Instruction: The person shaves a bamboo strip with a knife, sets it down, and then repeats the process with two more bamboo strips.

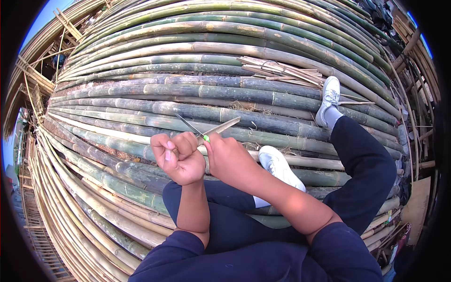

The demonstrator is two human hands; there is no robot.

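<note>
My right hand (228, 152) is closed around a knife, with a bit of bright green handle showing at the thumb. The thin knife blade (190, 124) points up and to the left. Close beside it, my left hand (178, 157) is curled with the palm side turned up, gripping a split bamboo strip (223, 126). That strip slants up to the right and its lower end passes behind the fingers. Blade and strip cross near the knuckles; whether they touch is hard to see.
Long bamboo poles (202, 89) cover the ground under my legs. A bundle of split bamboo strips (282, 70) lies on them ahead of my white shoes (331, 96). Paler poles (70, 202) run along the left. A bamboo frame (40, 77) stands at the far left.
</note>
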